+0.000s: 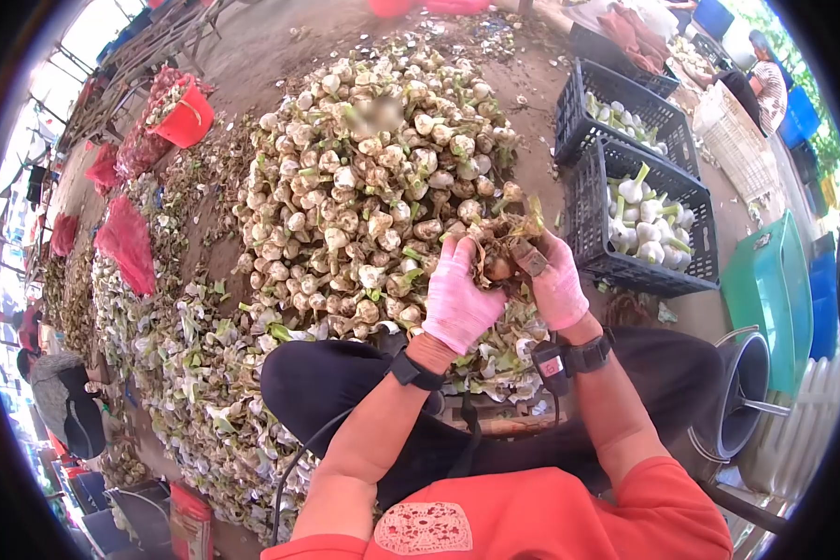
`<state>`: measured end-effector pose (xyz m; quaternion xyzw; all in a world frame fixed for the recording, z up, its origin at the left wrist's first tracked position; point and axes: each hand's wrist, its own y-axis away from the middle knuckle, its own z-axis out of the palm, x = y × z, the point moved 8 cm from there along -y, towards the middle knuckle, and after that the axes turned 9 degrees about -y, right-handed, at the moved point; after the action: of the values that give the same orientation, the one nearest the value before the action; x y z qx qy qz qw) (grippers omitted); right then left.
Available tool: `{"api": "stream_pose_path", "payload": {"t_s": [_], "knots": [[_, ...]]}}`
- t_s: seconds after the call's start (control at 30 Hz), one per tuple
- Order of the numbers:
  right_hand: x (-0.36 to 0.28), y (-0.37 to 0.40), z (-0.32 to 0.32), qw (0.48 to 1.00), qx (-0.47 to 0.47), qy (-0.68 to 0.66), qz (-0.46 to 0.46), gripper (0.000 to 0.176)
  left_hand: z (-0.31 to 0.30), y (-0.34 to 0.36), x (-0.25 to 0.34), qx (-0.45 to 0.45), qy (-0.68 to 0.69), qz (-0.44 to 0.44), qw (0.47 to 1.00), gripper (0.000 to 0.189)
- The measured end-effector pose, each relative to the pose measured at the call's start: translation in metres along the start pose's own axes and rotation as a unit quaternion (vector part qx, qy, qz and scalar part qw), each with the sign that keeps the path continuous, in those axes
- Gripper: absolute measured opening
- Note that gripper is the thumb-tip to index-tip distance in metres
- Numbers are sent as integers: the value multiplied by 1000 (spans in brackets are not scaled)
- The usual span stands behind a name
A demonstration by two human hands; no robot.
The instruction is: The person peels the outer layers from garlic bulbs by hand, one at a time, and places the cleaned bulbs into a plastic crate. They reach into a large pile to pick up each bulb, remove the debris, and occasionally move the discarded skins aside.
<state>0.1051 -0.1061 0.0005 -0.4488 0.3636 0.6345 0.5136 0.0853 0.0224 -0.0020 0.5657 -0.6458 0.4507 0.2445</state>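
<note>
A dirty brown garlic bulb (500, 269) with dry husk and a stem is held between both hands, in front of a big heap of garlic (364, 187). My left hand (462, 297), in a pink glove, is closed around its left side. My right hand (560, 285), gloved as well, grips it from the right. A small brown flat piece (529, 259) lies at the right thumb against the bulb; I cannot tell what it is. Loose peelings (504, 359) lie below the hands, between my legs.
Two black crates (593, 257) at the right hold cleaned white garlic. Beside my right knee stand a grey bucket (733, 397) and a green tub (770, 299). Husks (196, 373) cover the ground at left, with a red bucket (187, 114) beyond. A person (765, 84) sits far right.
</note>
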Motion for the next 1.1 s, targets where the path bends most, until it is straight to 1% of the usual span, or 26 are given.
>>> {"api": "stream_pose_path", "payload": {"t_s": [0.03, 0.07, 0.1, 0.13, 0.17, 0.2, 0.23, 0.3, 0.33, 0.4, 0.43, 0.47, 0.53, 0.57, 0.6, 0.63, 0.7, 0.77, 0.8, 0.87, 0.9, 0.93, 0.97, 1.0, 1.03, 1.1], "knots": [[-3, 1, -2, 999, 3, 38, -10, 33, 3, -3, 0, -12, 48, -11, 999, 51], [-3, 2, -5, 999, 5, 37, -11, 33, 3, -3, 2, -14, 48, -10, 999, 51], [-6, 4, -8, 998, 7, 50, -34, 32, 9, -1, -1, -60, 168, -54, 982, 48], [-10, 5, -11, 996, 9, 64, -57, 31, 15, 0, 2, -105, 285, -98, 948, 44], [-9, 7, -17, 996, 13, 63, -57, 31, 25, 1, -2, -120, 509, -196, 830, 41], [-6, 8, -24, 997, 23, 60, -39, 29, 23, 0, 3, -123, 509, -196, 829, 41], [-3, 9, -29, 998, 33, 55, -21, 28, 16, -1, 8, -122, 459, -182, 861, 41], [-4, 10, -32, 997, 43, 44, -37, 28, 11, -2, 8, -128, 371, -159, 906, 35], [-6, 10, -33, 997, 49, 35, -52, 28, 14, -1, 3, -131, 369, -159, 906, 35], [-7, 9, -34, 996, 63, 40, -55, 27, 28, 7, -11, -148, 469, -236, 838, 31], [-9, 10, -36, 994, 74, 48, -57, 26, 28, 13, -9, -145, 487, -261, 821, 33], [-11, 10, -39, 994, 77, 46, -57, 26, 29, 11, -10, -147, 486, -262, 821, 33], [-8, 10, -41, 996, 65, 62, -19, 23, 42, 16, -11, -195, 581, -324, 720, 36], [-10, 9, -42, 996, 66, 60, -18, 23, 42, 17, -8, -233, 555, -294, 743, 42], [-11, 9, -43, 994, 62, 92, -17, 23, 40, 17, -8, -234, 554, -295, 743, 42], [-12, 9, -43, 990, 59, 124, -16, 23, 39, 18, -11, -230, 529, -322, 750, 42], [-10, 9, -46, 992, 68, 103, -9, 25, 41, 21, -17, -229, 502, -348, 758, 42], [-8, 9, -49, 994, 77, 82, -2, 27, 32, 12, -23, -174, 373, -250, 876, 44], [-7, 9, -50, 992, 75, 98, 4, 28, 37, 16, -23, -176, 372, -250, 876, 44], [-4, 8, -49, 991, 73, 113, 10, 29, 28, 10, -7, -112, 342, -145, 922, 41], [-5, 8, -44, 989, 59, 137, -4, 30, 45, 13, -19, -95, 636, -318, 697, 46], [-6, 7, -40, 986, 46, 161, -18, 30, 38, 12, -16, -94, 636, -318, 697, 46], [-3, 6, -43, 986, 45, 161, -5, 29, 28, 10, -11, -131, 518, -286, 795, 49], [-2, 4, -47, 986, 45, 160, -5, 29, 22, 7, -8, -165, 388, -246, 873, 52], [-1, 2, -53, 989, 56, 137, -4, 29, 28, 14, -8, -196, 428, -271, 840, 57], [-2, 0, -59, 994, 76, 80, -5, 31, 31, 19, -1, -223, 417, -249, 845, 59]]}}
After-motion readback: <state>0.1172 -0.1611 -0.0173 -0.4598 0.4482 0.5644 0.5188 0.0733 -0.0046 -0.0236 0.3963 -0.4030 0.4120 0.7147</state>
